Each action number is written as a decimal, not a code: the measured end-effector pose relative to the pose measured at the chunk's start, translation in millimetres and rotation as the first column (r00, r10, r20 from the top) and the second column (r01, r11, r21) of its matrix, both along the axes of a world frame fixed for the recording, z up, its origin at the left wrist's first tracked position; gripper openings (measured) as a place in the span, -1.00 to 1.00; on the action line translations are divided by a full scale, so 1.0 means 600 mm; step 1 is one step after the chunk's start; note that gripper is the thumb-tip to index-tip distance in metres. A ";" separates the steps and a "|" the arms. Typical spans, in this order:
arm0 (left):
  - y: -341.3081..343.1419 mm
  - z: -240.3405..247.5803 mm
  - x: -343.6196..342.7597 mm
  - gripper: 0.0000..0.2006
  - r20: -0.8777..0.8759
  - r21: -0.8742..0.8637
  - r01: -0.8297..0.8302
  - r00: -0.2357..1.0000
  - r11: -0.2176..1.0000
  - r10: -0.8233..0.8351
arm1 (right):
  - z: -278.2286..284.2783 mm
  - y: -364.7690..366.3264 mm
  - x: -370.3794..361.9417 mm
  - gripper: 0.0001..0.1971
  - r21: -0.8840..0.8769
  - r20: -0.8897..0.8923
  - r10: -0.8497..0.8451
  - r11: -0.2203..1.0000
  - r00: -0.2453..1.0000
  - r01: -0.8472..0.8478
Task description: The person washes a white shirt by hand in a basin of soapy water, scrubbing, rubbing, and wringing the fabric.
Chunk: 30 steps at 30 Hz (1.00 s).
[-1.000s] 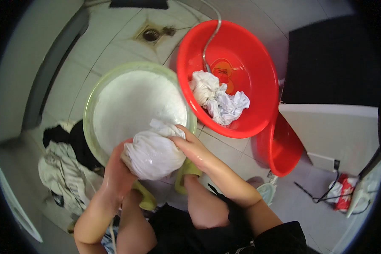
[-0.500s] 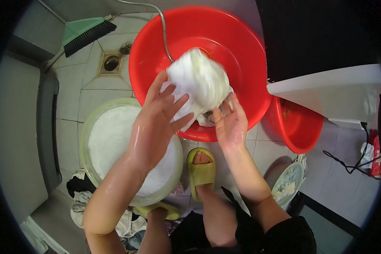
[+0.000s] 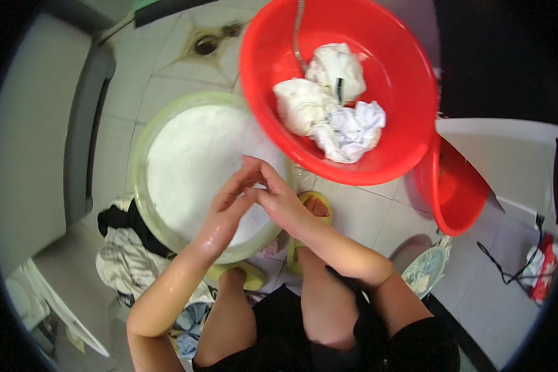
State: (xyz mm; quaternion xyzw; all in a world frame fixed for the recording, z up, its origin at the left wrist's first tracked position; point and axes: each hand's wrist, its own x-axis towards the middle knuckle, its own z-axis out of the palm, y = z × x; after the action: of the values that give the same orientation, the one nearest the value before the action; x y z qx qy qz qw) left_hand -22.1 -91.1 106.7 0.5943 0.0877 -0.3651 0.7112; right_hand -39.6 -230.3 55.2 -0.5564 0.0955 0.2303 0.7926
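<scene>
Both my hands are close together over a round pale green tub, above its white foam. My left hand is wet, its fingers stretched toward the other hand and partly overlapped. My right hand is loosely curved, fingertips at the left hand's fingers. I see nothing held in either hand. Beyond the tub, a large red basin holds crumpled wet white clothes in a few bunches. A metal shower hose hangs into that basin.
Piled clothes lie on the floor left of my feet, in yellow-green slippers. A second red basin and a small pale bucket stand at right. A black cable trails there. The floor drain is at the far left.
The white cloth bundle that was between my hands now lies in the large red basin, let go. My hands have come back left, together over the foamy tub. The view has shifted too.
</scene>
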 end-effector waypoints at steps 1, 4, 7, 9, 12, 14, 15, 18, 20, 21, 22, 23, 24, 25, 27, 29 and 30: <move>0.029 -0.027 -0.015 -0.53 0.077 0.147 -0.047 0.996 0.988 0.036 | -0.007 0.014 -0.004 -0.44 -0.096 -0.007 0.016 0.995 1.000 -0.016; 0.148 -0.148 -0.045 -0.48 0.493 0.651 -0.264 0.860 0.712 -0.132 | -0.083 0.057 -0.002 -0.38 -0.537 0.205 0.278 0.834 0.938 -0.130; 0.175 -0.196 -0.042 -0.40 0.375 0.923 -0.326 0.880 0.204 -0.291 | -0.104 0.102 0.028 -0.35 -0.916 0.295 0.558 0.397 0.775 0.063; 0.161 -0.217 -0.032 -0.40 0.265 0.957 -0.225 0.937 0.184 -0.227 | -0.093 0.127 0.058 -0.35 -0.953 0.121 0.601 0.293 0.790 -0.078; 0.196 -0.279 -0.035 -0.46 0.060 0.972 0.022 0.938 0.233 -0.342 | -0.099 0.165 0.092 -0.36 -0.948 -0.166 0.604 0.119 0.779 -0.294; 0.215 -0.298 -0.044 -0.52 -0.009 0.945 0.167 0.873 0.282 -0.488 | -0.121 0.178 0.091 -0.35 -0.923 -0.287 0.598 0.036 0.749 -0.383; 0.202 -0.281 -0.030 -0.66 -0.021 0.905 0.205 0.896 0.373 -0.443 | -0.143 0.163 0.092 -0.36 -0.914 -0.283 0.577 0.080 0.766 -0.398; 0.179 -0.219 -0.038 -0.85 0.219 0.725 -0.070 0.967 0.685 -0.132 | -0.153 0.142 0.065 -0.40 -0.939 -0.026 0.458 0.293 0.889 -0.178; 0.169 -0.165 -0.063 -0.93 0.413 0.482 -0.348 0.900 0.804 0.142 | -0.118 0.154 0.028 -0.43 -0.896 0.229 0.310 0.438 0.923 0.075; 0.166 -0.140 -0.072 -0.92 0.425 0.458 -0.332 0.897 0.825 0.125 | -0.087 0.175 0.016 -0.47 -0.725 0.051 -0.057 0.685 0.997 0.076; 0.160 -0.120 -0.081 -0.93 0.536 0.414 -0.363 0.838 0.835 0.098 | -0.064 0.191 0.011 -0.50 -0.505 -0.237 -0.347 0.842 0.907 0.190; 0.153 -0.094 -0.088 -0.92 0.645 0.371 -0.392 0.761 0.842 0.070 | -0.044 0.196 0.019 -0.50 -0.503 -0.232 -0.327 0.846 0.916 0.175; 0.142 -0.077 -0.096 -0.92 0.644 0.368 -0.408 0.760 0.835 0.088 | -0.036 0.190 0.031 -0.50 -0.190 -0.539 -0.170 0.979 0.825 0.078; 0.131 -0.061 -0.103 -0.92 0.683 0.336 -0.401 0.727 0.853 0.073 | -0.031 0.187 0.042 -0.48 0.160 -0.744 0.078 0.985 0.663 0.064; 0.111 -0.047 -0.109 -0.90 0.722 0.281 -0.397 0.687 0.873 0.080 | -0.019 0.185 0.056 -0.49 0.194 -0.716 0.133 0.981 0.685 0.012; 0.099 -0.038 -0.112 -0.88 0.841 0.205 -0.403 0.539 0.892 0.050 | -0.020 0.190 0.064 -0.54 0.261 -0.714 0.160 0.964 0.682 0.047; 0.095 -0.038 -0.109 -0.88 0.840 0.208 -0.408 0.540 0.889 0.051 | -0.035 0.182 0.068 -0.54 0.264 -0.714 0.166 0.964 0.680 0.042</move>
State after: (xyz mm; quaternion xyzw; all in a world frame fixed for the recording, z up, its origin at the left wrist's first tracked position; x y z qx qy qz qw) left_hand -87.6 -34.3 83.7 0.8028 -0.1020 0.0733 0.5828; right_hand 1.2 -121.0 34.2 -0.3129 0.3536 0.4702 0.7456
